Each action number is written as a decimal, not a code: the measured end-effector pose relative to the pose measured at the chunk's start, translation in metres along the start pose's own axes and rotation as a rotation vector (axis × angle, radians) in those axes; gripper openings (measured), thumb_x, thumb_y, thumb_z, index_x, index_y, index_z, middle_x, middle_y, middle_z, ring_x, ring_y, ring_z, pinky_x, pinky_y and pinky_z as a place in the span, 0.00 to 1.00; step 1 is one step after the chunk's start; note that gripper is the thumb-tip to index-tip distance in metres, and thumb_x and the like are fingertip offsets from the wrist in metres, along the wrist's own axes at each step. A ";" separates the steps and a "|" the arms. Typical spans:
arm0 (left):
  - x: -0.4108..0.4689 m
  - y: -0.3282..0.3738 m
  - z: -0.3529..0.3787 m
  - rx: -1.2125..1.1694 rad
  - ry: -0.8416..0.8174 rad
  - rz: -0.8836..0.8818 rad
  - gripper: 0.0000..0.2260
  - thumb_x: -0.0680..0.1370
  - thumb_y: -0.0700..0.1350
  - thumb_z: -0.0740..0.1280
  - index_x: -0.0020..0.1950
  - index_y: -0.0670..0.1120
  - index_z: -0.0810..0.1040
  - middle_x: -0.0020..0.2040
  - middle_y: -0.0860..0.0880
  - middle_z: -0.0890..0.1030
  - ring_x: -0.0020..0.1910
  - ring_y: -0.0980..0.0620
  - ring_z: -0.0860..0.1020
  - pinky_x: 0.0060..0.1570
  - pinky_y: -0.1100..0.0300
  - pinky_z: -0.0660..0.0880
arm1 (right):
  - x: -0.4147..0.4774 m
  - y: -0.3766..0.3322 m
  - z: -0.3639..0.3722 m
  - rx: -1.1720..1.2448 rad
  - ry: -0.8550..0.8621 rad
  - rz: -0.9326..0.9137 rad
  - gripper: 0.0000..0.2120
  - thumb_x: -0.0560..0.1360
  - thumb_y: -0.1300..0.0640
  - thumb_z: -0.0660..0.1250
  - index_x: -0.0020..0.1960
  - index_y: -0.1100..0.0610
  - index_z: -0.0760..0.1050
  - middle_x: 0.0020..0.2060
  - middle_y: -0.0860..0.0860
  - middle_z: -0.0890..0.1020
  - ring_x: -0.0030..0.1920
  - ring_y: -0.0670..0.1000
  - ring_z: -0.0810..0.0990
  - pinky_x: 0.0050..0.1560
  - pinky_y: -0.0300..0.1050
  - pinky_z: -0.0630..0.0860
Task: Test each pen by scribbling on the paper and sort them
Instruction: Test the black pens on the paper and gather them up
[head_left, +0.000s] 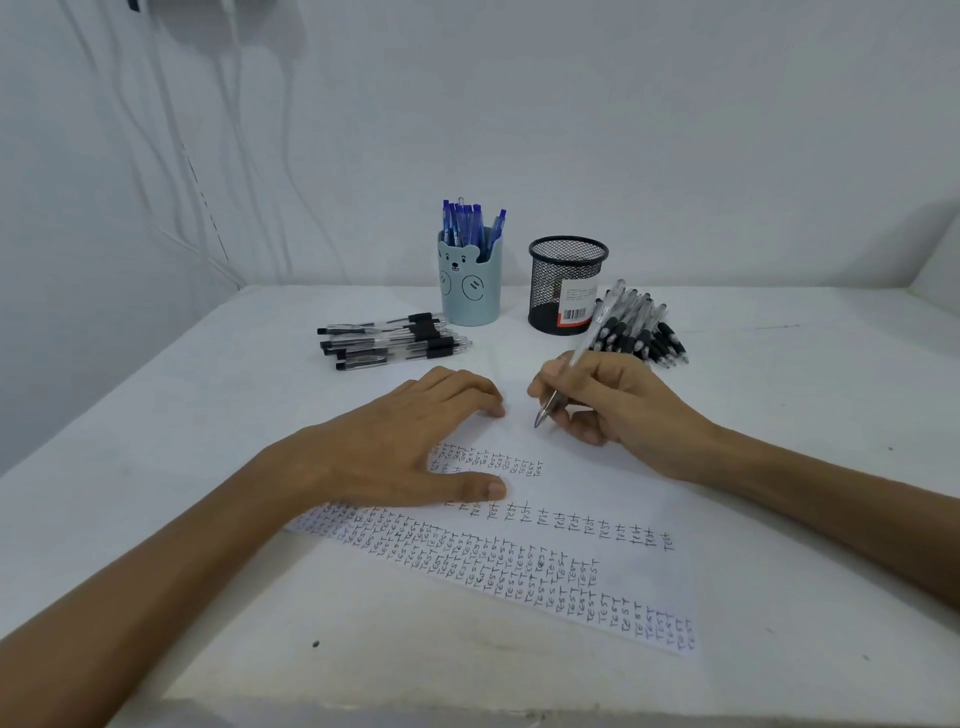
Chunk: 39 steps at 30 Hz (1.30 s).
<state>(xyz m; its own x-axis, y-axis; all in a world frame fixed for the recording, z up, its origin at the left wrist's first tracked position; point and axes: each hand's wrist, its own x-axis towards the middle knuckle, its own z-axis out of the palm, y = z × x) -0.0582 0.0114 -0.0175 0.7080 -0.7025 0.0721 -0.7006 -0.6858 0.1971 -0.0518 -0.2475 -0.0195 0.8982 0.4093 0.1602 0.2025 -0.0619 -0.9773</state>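
Observation:
A white sheet of paper (587, 483) covered with rows of the handwritten word "TEST" lies on the table. My left hand (415, 441) rests flat on the sheet, fingers spread. My right hand (608, 400) grips a clear pen with a black grip (582, 353) in writing pose, its tip touching a blank part of the sheet. Several black pens (395, 340) lie in a pile at the back left. A second pile of black pens (644, 327) lies at the back right, just behind my right hand.
A light blue bear cup (470, 286) holds several blue pens (467, 223). To its right stands a black mesh holder (566, 286) that looks empty. A white wall rises behind them, with cables hanging at the left. The table's front edge (467, 706) is close to me.

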 end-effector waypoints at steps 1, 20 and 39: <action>0.000 -0.001 0.000 -0.003 0.008 0.006 0.32 0.78 0.74 0.59 0.76 0.58 0.64 0.74 0.63 0.64 0.75 0.65 0.60 0.76 0.56 0.63 | 0.001 0.000 0.000 0.003 0.006 0.005 0.13 0.79 0.52 0.67 0.55 0.62 0.80 0.39 0.57 0.80 0.33 0.50 0.75 0.29 0.41 0.66; 0.002 0.055 -0.042 0.063 0.170 0.030 0.21 0.81 0.66 0.54 0.67 0.57 0.74 0.57 0.65 0.73 0.55 0.69 0.72 0.50 0.70 0.71 | -0.071 -0.043 0.021 -0.630 0.253 -0.071 0.14 0.83 0.51 0.64 0.46 0.57 0.83 0.32 0.39 0.80 0.29 0.38 0.77 0.36 0.33 0.70; 0.045 0.357 0.175 -0.356 -0.028 0.653 0.07 0.83 0.50 0.65 0.57 0.49 0.79 0.51 0.54 0.78 0.47 0.62 0.74 0.47 0.69 0.68 | -0.467 0.001 0.015 -0.661 1.051 0.237 0.07 0.77 0.51 0.72 0.53 0.53 0.82 0.31 0.48 0.81 0.30 0.45 0.78 0.32 0.36 0.73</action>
<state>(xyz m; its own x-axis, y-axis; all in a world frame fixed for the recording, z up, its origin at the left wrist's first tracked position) -0.2915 -0.2986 -0.1152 0.1516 -0.9539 0.2590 -0.9034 -0.0274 0.4280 -0.4771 -0.4253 -0.0976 0.7536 -0.5742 0.3199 -0.1224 -0.6008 -0.7900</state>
